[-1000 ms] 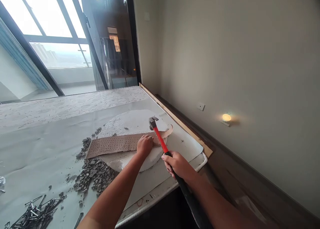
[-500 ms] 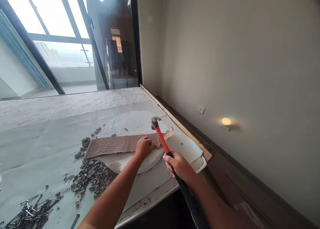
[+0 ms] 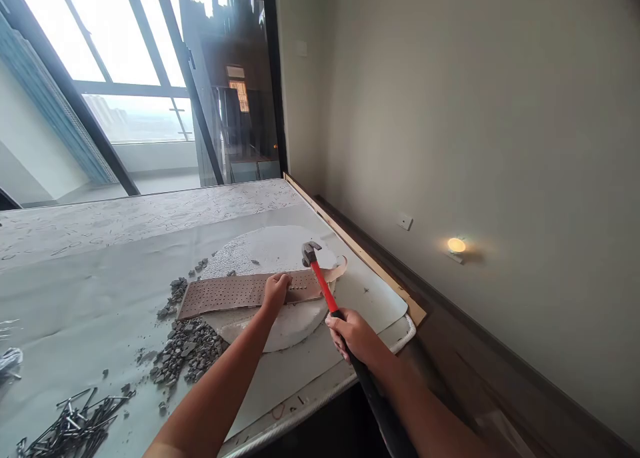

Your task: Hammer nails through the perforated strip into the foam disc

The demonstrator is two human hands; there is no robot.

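Nearest, at the lower left of the table (image 3: 75, 311), lies a heap of nails (image 3: 70, 426). The right hand (image 3: 353, 333) is clenched round the dark lower grip of a hammer (image 3: 320, 281); its red shaft slants up and left, and the steel head stands over the right end of the strip (image 3: 235, 293). Whether the head touches the strip cannot be told. Left of the forearms, loose gravel (image 3: 185, 350) is spread against the near left edge of the disc (image 3: 273, 255). The left hand (image 3: 277, 291) rests on the strip just left of the hammer head, fingers curled and pressed down; whether they pinch anything cannot be told. The strip is brown, perforated, and lies flat across the white disc from left to right. A wooden batten (image 3: 360, 251) runs along the table's far right edge beside the wall. A wall lamp (image 3: 456, 245) glows at the right. Windows (image 3: 115, 58) fill the far left.
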